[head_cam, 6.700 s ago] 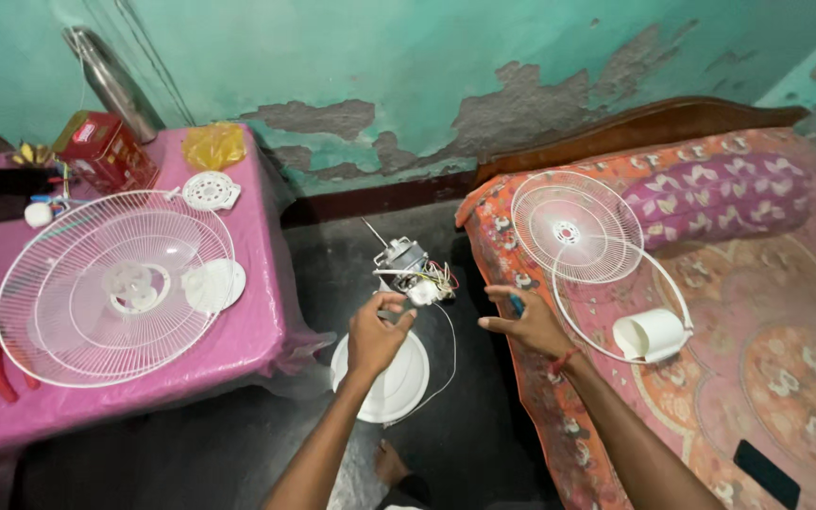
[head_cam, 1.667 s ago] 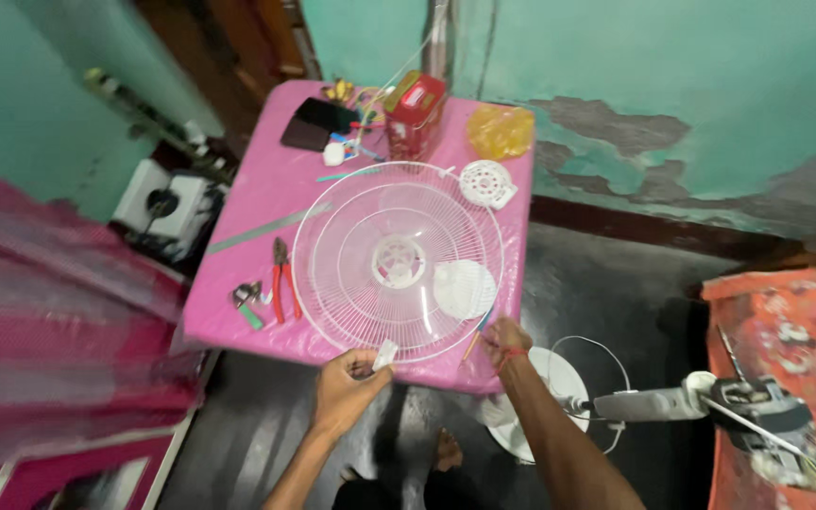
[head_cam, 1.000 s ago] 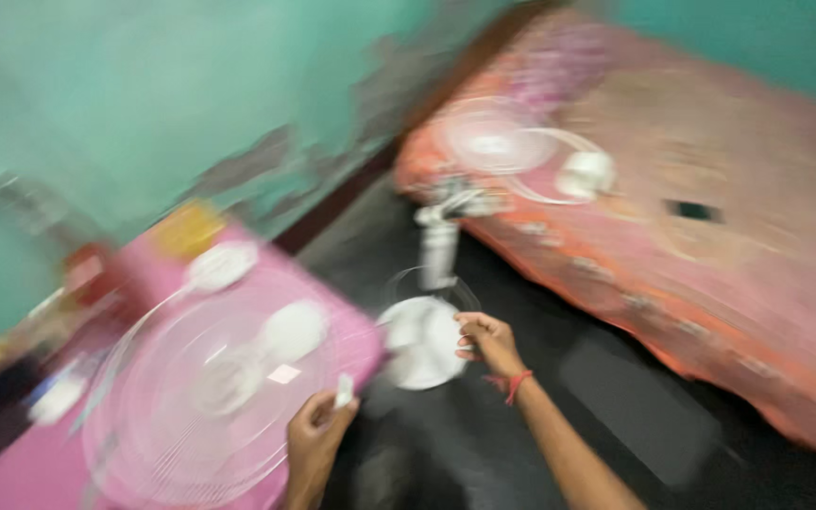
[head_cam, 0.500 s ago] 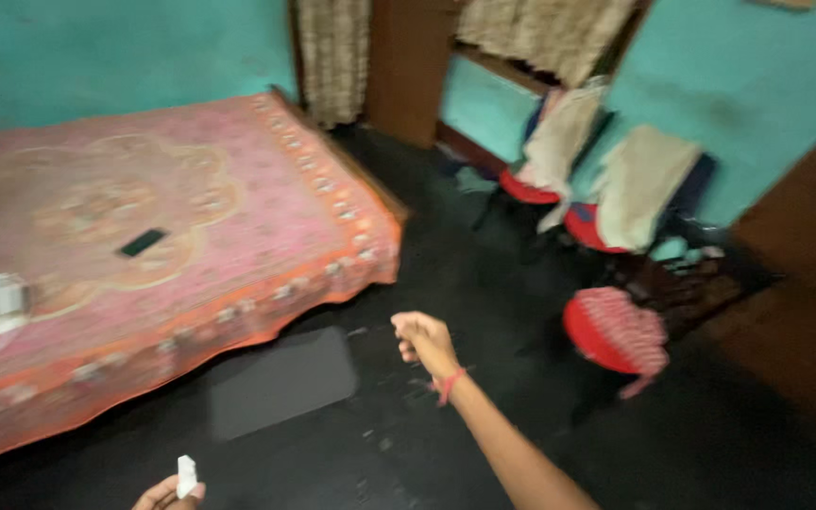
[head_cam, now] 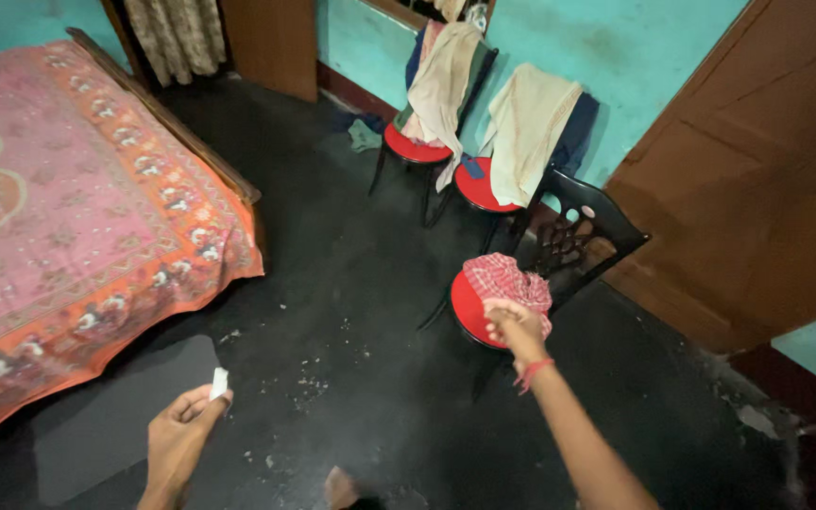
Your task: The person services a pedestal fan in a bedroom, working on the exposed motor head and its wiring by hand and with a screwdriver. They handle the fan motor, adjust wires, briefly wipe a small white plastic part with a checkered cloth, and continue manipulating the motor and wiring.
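The left hand (head_cam: pixel 179 436) pinches a small white piece (head_cam: pixel 219 382) between thumb and fingertips, held out low in front of the body above the dark floor (head_cam: pixel 351 283). Just beyond and to the left of that hand lies a dark flat mat (head_cam: pixel 115 406), and past the mat runs the edge of a bed covered with a pink patterned spread (head_cam: pixel 77 208). The right hand (head_cam: pixel 512 326) reaches forward with its fingers curled loosely together; whether it grips anything cannot be told. Directly behind it, close or perhaps touching, a red-and-white checked cloth (head_cam: pixel 507 281) sits bunched on the red seat of a black chair (head_cam: pixel 583 231). Farther beyond that hand, two more red-seated chairs (head_cam: pixel 446 165) stand against the teal wall (head_cam: pixel 616 57), draped with pale cloths. As for progress, the white piece is in hand and carried clear of any surface, set down nowhere; the checked cloth lies on the seat, not lifted.
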